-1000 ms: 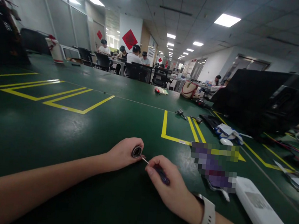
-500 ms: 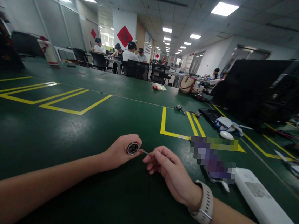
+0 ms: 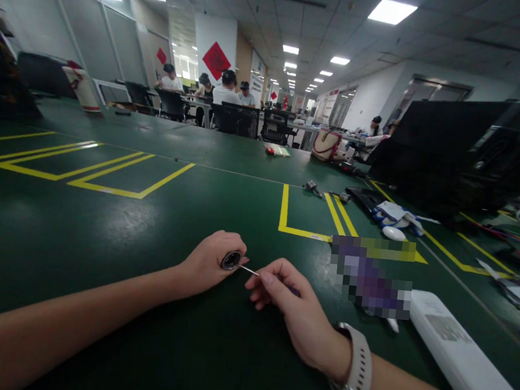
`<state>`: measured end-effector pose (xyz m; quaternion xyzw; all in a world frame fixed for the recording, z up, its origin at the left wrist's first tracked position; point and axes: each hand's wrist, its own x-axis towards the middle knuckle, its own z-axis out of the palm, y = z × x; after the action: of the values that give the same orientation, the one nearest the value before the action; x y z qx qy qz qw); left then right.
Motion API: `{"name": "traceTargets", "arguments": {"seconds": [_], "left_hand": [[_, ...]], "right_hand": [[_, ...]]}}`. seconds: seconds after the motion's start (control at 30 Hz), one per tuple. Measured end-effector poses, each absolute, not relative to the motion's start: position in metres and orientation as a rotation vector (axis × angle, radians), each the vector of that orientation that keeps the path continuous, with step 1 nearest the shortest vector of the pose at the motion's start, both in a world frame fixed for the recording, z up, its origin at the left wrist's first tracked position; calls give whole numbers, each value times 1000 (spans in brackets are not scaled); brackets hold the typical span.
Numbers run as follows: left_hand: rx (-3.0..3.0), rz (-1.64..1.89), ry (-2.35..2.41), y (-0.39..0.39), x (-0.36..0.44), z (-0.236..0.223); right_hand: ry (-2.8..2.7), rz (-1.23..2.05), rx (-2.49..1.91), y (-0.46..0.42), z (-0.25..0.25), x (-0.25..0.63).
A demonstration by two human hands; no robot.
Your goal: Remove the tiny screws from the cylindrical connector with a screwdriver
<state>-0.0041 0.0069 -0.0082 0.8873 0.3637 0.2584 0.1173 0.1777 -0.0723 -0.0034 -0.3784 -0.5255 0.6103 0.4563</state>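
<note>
Head view:
1. Your left hand has its fingers curled around a dark round piece at the near middle of the surface, rimmed end facing you.
2. Your right hand pinches a thin tool, tip by that rim; contact can't be told.
3. Pushed aslant, the tip could skid into your left fingers.
4. A slack left hold could let the piece twist.
</note>
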Motion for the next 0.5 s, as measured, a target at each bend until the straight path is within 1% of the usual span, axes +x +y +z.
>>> {"name": "traceTargets", "arguments": {"seconds": [0.07,0.17,0.3,0.5], "left_hand": [[2556,778,1036,7,-5,-8],[2441,812,987,7,-6,-7],[2340,811,938,8,-6,-7],[2371,806,935,8,-4,-7]], "right_hand": [[-1171,1593,-887,-70,-3,178],[-1108,1644,-842,-68,-2,179],[-1094,1666,-805,-68,-1,179],[-1088,1641,-845,-68,-3,177]]}}
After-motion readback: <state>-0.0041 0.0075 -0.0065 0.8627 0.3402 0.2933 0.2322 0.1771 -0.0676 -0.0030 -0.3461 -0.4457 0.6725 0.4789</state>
